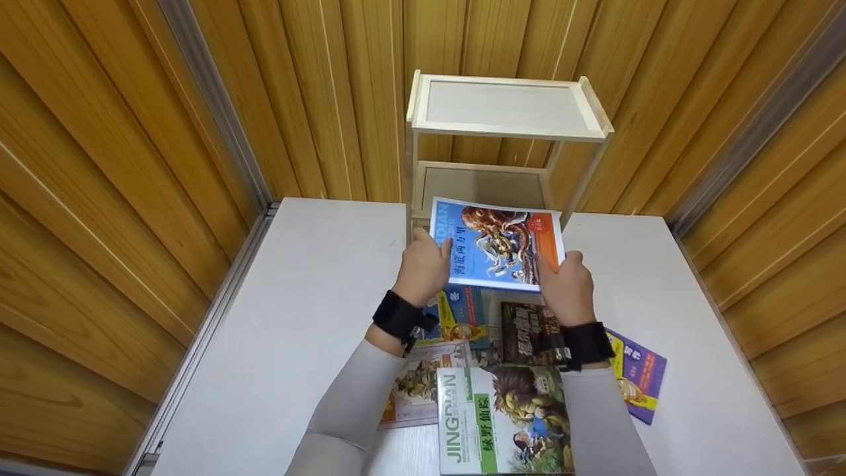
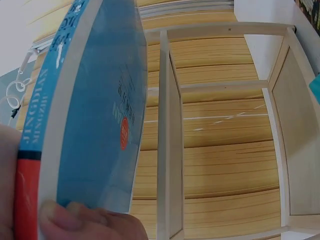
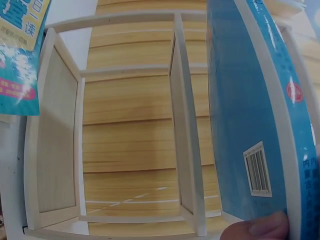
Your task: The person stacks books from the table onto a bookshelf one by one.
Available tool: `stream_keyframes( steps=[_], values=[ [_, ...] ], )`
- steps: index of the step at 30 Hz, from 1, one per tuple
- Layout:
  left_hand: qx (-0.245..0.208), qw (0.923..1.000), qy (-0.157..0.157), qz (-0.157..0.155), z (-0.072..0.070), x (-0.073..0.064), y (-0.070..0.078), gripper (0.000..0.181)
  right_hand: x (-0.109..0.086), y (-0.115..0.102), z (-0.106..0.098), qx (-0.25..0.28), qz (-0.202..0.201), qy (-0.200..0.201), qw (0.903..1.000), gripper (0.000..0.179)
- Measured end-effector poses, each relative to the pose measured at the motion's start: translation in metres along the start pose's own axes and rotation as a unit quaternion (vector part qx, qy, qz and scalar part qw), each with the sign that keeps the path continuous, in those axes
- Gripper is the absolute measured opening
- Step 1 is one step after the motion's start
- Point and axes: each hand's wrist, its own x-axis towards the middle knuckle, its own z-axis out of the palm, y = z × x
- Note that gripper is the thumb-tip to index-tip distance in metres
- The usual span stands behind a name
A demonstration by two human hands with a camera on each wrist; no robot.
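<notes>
Both hands hold a blue book (image 1: 502, 248) with an octopus picture on its cover. At its left edge my left hand (image 1: 423, 270) grips it, thumb on the cover and fingers underneath. My right hand (image 1: 570, 289) grips the right edge in the same way. The book is raised above other books, just in front of a pale wooden shelf (image 1: 509, 104). In the left wrist view its spine and blue back cover (image 2: 100, 115) show, with fingers curled on the underside. A barcode (image 3: 257, 168) on that cover appears in the right wrist view.
Below the arms lie several books: a green and white one (image 1: 466, 420) with a lion, a dark one (image 1: 519, 330), a blue and yellow one (image 1: 472, 314), a pale one (image 1: 423, 377) and a purple one (image 1: 644, 370). The white table (image 1: 297, 297) meets wood-panelled walls.
</notes>
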Motion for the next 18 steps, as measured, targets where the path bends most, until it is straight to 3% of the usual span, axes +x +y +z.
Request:
stream_keyframes(
  steps=[12,18],
  values=[
    [0.027,0.9993,0.02,-0.017,-0.001,0.041,0.008,0.075,0.04,-0.014,0.002,-0.03,-0.012,0.003,0.9995,0.066],
    [0.014,0.9995,0.022,-0.02,0.002,0.051,0.01,0.07,0.053,-0.011,0.005,-0.038,-0.004,-0.003,0.9993,0.073]
  ],
)
